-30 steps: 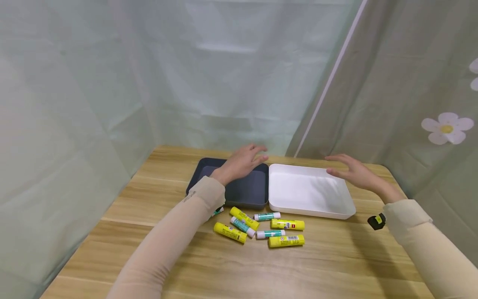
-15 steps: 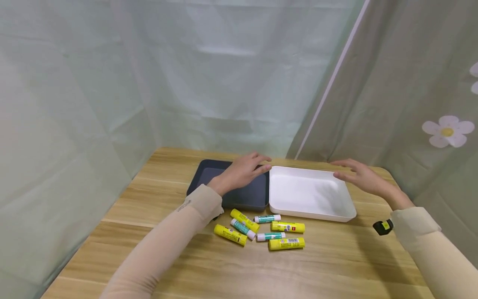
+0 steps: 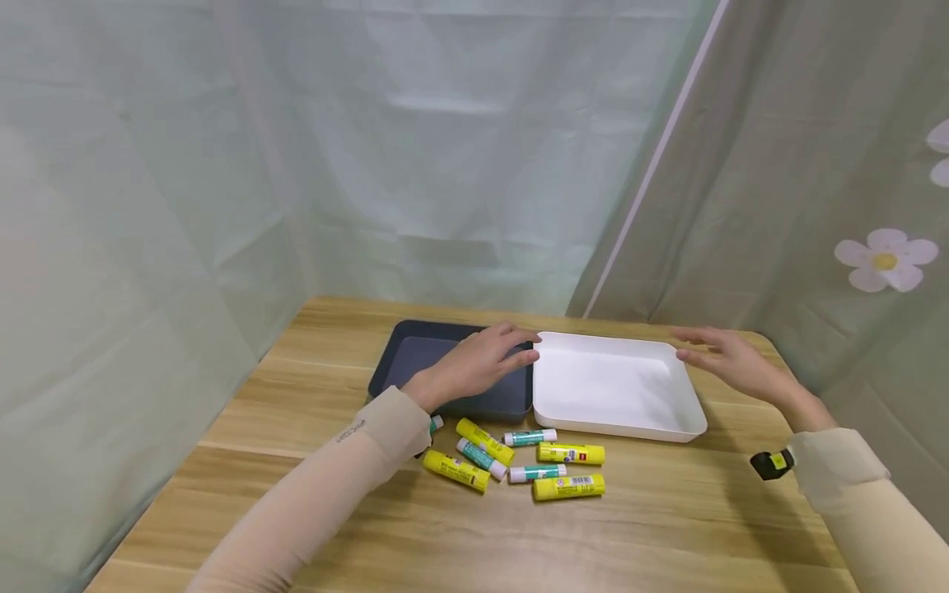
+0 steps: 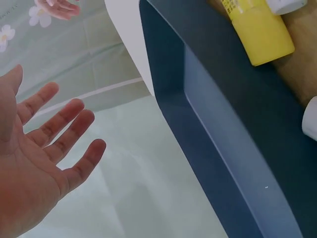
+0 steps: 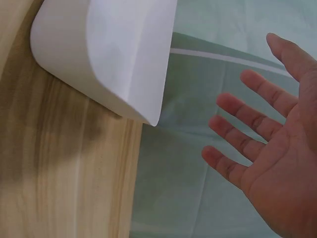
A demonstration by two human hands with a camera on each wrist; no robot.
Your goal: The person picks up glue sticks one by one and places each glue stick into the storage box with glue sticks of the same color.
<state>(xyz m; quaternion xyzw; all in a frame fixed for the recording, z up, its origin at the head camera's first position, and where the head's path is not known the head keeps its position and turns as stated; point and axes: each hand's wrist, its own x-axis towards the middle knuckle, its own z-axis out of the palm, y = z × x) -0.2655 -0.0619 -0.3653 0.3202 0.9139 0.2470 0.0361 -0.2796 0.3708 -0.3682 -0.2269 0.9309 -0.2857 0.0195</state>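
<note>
My left hand point(image 3: 478, 360) is held above the dark blue tray point(image 3: 415, 350), fingers spread and nothing in them. In the left wrist view that hand point(image 4: 44, 153) shows its palm beside the tray's wall point(image 4: 208, 124). Over the right end of the white tray point(image 3: 615, 379) hovers my right hand point(image 3: 734, 362), also holding nothing, its fingers relaxed and apart. The right wrist view shows this palm point(image 5: 282, 148) away from the white tray's corner point(image 5: 119, 64). In front of the trays lie yellow glue sticks point(image 3: 568, 487) and smaller teal-and-white glue sticks point(image 3: 537, 473).
The two trays stand side by side on a wooden table point(image 3: 460, 543). A pale curtain point(image 3: 460, 165) hangs behind its back edge, with a flower-printed part point(image 3: 885, 260) on the right. One teal glue stick point(image 3: 436, 423) is partly hidden by the left sleeve.
Both hands have come slightly lower and nearer in the head view, the right one also shifting right. The trays and glue sticks stay in place.
</note>
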